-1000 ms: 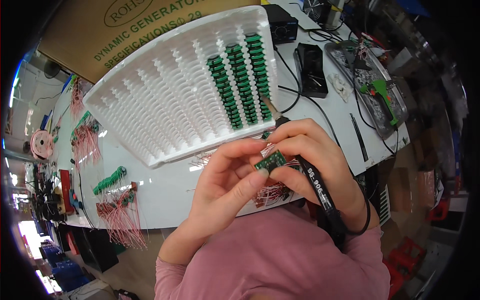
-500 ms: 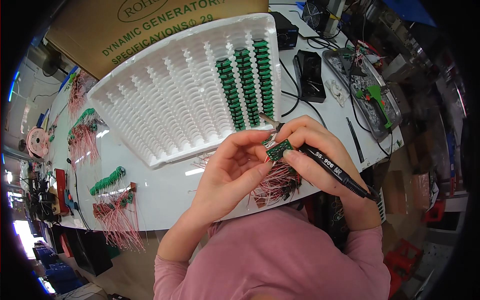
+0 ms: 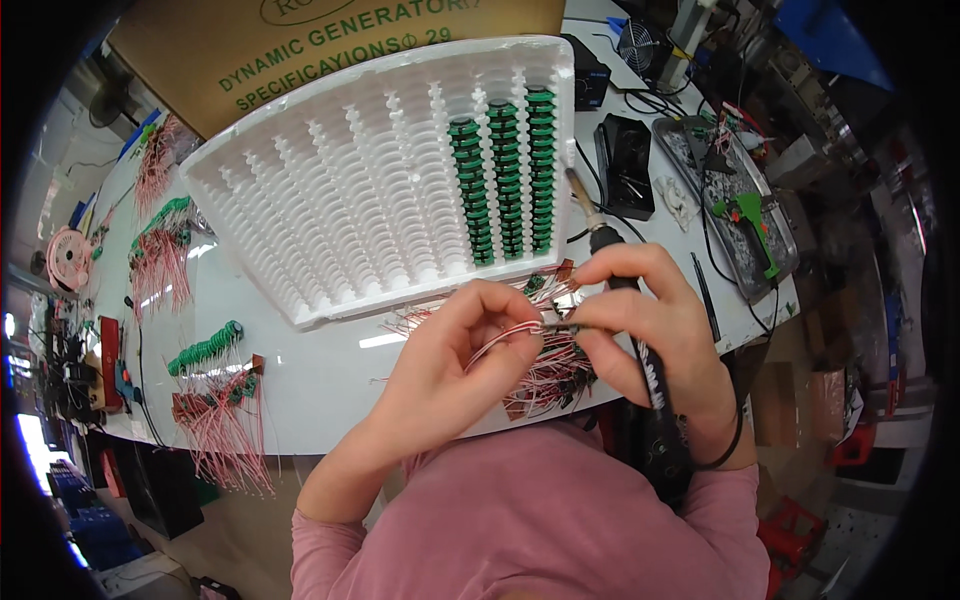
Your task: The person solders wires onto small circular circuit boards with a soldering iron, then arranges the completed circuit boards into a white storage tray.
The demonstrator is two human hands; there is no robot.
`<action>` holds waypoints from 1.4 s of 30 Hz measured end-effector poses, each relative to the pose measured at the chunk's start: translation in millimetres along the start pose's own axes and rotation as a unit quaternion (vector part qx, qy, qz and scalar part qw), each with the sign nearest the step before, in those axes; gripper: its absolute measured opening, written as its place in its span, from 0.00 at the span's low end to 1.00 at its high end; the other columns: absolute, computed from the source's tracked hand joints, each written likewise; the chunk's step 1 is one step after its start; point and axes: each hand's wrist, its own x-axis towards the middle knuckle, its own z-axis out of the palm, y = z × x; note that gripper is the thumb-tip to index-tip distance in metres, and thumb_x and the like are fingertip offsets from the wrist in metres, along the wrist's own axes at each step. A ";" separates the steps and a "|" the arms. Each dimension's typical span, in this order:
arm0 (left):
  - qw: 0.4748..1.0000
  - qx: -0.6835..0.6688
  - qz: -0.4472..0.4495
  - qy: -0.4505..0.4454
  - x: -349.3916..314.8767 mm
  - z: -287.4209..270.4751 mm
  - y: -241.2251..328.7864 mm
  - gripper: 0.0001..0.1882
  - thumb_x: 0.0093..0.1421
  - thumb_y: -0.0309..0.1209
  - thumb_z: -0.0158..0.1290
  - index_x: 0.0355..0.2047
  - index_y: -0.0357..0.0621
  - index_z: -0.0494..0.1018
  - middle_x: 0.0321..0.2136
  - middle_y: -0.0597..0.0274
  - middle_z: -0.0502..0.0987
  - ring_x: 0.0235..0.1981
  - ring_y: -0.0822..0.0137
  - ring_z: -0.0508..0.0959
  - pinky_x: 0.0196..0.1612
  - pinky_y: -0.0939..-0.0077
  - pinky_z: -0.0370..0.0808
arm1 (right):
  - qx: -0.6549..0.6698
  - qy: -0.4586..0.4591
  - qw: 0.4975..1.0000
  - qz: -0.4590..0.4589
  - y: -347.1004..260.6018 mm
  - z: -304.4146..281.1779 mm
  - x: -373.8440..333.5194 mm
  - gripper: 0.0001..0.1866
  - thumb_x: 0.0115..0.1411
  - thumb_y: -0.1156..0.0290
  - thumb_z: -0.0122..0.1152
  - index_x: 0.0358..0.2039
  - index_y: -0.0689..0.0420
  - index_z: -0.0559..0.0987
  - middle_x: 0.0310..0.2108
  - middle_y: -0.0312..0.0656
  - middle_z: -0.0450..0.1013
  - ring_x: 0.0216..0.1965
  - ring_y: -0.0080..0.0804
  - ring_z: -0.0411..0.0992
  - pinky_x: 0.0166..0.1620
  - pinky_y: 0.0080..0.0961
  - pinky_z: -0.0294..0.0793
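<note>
My left hand is closed, thumb and forefinger pinching thin red and white wires where they meet a small green circuit board. The board is turned nearly edge-on, its far end between the fingertips of my right hand. That same hand also keeps a black-handled soldering iron tucked through its fingers, metal tip pointing up and away, off to the right of the board. Beneath both hands lies a loose heap of wired circuit boards, partly covered by them.
Behind my hands stands a white foam tray, its right-hand rows filled with green-and-black round parts. A cardboard box is behind it. To the right are a black bin and a metal tray with a green glue gun.
The board has turned from face-up to nearly edge-on. The soldering iron has swung right and more upright, its tip now away from the board. The view has shifted slightly.
</note>
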 end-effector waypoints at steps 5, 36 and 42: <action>0.975 -0.136 -0.146 -0.102 0.9 -9.0 -0.7 0.16 0.61 0.39 0.41 0.38 0.39 0.70 0.29 0.66 0.73 0.27 0.79 0.68 0.30 0.86 0.65 | -0.176 -0.006 0.973 -0.146 2.0 0.4 -2.0 0.15 0.34 0.70 0.60 0.29 0.49 0.76 0.37 0.33 0.66 0.29 0.30 0.63 0.35 0.28 0.60; 0.999 0.011 0.016 -0.040 17.6 18.3 5.2 0.08 0.57 0.27 0.49 0.35 0.35 0.72 0.28 0.63 0.75 0.28 0.77 0.74 0.30 0.83 0.70 | 0.120 -0.036 0.989 0.080 6.1 -15.8 18.3 0.05 0.46 0.79 0.59 0.26 0.59 0.74 0.37 0.40 0.64 0.33 0.25 0.67 0.32 0.17 0.68; 0.998 0.007 0.025 -0.052 11.9 24.0 -11.9 0.07 0.56 0.26 0.50 0.33 0.35 0.72 0.27 0.63 0.74 0.27 0.75 0.73 0.30 0.83 0.70 | 0.125 0.014 0.990 0.062 14.5 -18.4 14.6 0.05 0.43 0.82 0.56 0.23 0.59 0.72 0.36 0.40 0.65 0.35 0.26 0.65 0.37 0.18 0.66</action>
